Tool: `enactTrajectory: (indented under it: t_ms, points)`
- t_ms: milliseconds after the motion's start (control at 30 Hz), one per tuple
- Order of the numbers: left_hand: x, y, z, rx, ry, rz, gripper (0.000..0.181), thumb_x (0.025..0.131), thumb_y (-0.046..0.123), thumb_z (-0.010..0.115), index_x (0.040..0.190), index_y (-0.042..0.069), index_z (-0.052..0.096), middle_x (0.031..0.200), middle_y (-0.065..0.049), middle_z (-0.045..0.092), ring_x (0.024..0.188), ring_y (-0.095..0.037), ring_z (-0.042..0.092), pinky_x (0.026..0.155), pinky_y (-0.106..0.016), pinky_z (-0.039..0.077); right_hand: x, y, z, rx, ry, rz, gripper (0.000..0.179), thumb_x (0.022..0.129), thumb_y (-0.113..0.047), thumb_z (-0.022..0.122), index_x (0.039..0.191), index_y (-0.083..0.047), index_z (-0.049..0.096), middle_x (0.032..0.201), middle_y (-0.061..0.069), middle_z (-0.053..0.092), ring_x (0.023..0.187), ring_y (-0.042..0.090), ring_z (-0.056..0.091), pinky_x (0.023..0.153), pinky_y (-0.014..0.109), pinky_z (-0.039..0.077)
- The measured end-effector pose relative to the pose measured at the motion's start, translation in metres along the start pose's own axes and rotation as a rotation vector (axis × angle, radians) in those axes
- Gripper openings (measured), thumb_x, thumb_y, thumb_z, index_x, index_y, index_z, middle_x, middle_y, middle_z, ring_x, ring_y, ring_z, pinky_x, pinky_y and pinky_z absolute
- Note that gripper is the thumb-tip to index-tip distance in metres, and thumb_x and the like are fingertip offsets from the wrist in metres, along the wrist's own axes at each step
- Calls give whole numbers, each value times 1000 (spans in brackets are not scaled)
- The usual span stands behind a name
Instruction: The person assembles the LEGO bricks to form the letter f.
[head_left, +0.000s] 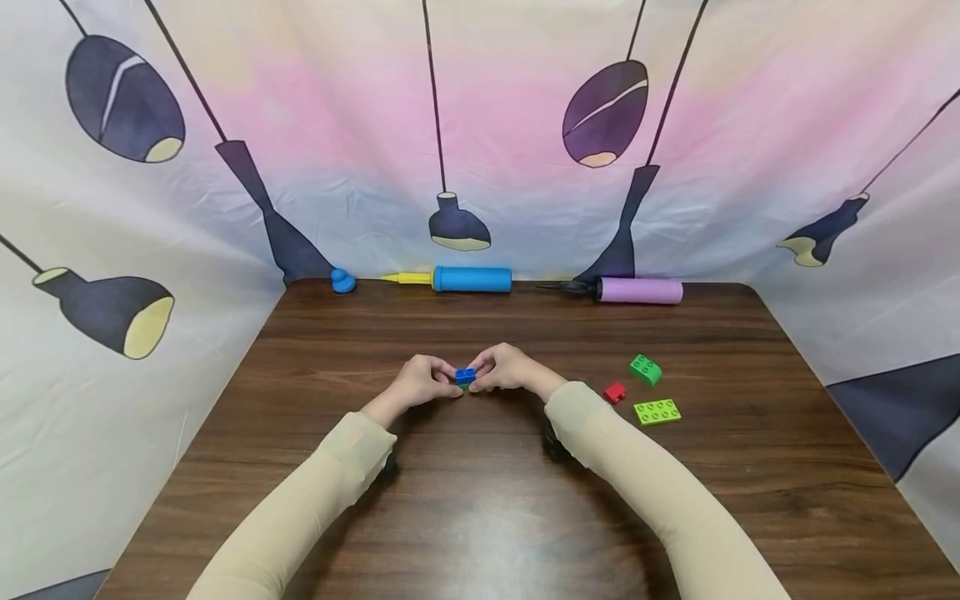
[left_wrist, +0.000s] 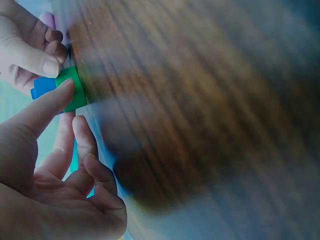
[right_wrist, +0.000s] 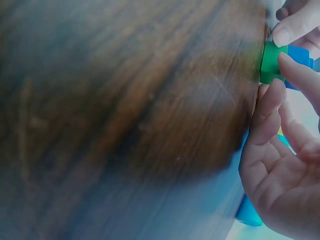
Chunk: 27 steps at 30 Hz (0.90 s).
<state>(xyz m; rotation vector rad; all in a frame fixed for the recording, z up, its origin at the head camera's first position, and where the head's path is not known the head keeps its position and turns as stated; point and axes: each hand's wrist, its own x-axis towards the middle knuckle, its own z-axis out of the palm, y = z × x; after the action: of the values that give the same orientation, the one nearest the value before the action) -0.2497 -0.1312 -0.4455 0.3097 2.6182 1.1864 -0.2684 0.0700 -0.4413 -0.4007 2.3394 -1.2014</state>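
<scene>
A blue toy brick sits on top of a green brick, the two stacked together at the table's middle. From the left, my left hand pinches the stack, its thumb on the green brick's side. My right hand pinches it from the opposite side, thumb near the line between green and blue. In both wrist views the green brick's underside is at or very close to the tabletop; whether it touches cannot be told. The other fingers of both hands are loosely bent.
Right of my right hand lie a small red brick, a rounded green brick and a flat lime brick. Along the wooden table's back edge are a blue rubber duck, a blue pump and a purple pump.
</scene>
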Motion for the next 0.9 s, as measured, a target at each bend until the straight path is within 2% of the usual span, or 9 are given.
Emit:
enactTrajectory:
  t_ms: [233,367,533,667,767,900]
  points:
    - [-11,6,-4,1,-82,-16,21,77,16,83,92,4,74,76,-2,64,70,-14,54,63,-27,43,-4,2,-3,22,21,2,24,81,-7,78,103,-6,71,87,2,69,74,15,63,64,27,51]
    - [-14,7,-5,4,-87,11,20,79,15,82,94,4,74,77,-3,65,71,-15,55,64,-28,43,-5,2,-3,26,21,1,20,83,-6,76,103,-6,71,85,2,69,75,16,64,65,28,51]
    - [-10,4,-3,-52,-52,101,28,79,9,81,104,2,71,79,-5,64,72,-18,56,62,-29,43,-7,2,-1,17,44,24,17,85,-7,74,102,-7,71,82,2,70,73,16,65,65,28,50]
    - [-5,2,-1,-89,-77,158,37,79,6,80,114,2,68,80,-5,65,73,-19,58,62,-28,44,-8,1,-1,-3,70,35,14,88,-10,72,102,-8,71,81,2,70,73,16,65,67,29,50]
    - [-2,1,0,-79,-105,169,39,78,7,81,115,4,67,80,-4,65,72,-18,57,62,-27,44,-10,1,-2,-30,89,39,11,89,-13,71,100,-9,72,81,2,70,71,16,65,68,30,50]
    - [-1,2,1,-52,-102,167,37,77,8,82,112,3,69,78,-4,64,71,-16,56,62,-27,44,-15,-1,-9,-60,108,15,10,90,-17,70,98,-10,72,83,2,69,71,18,64,69,31,51]
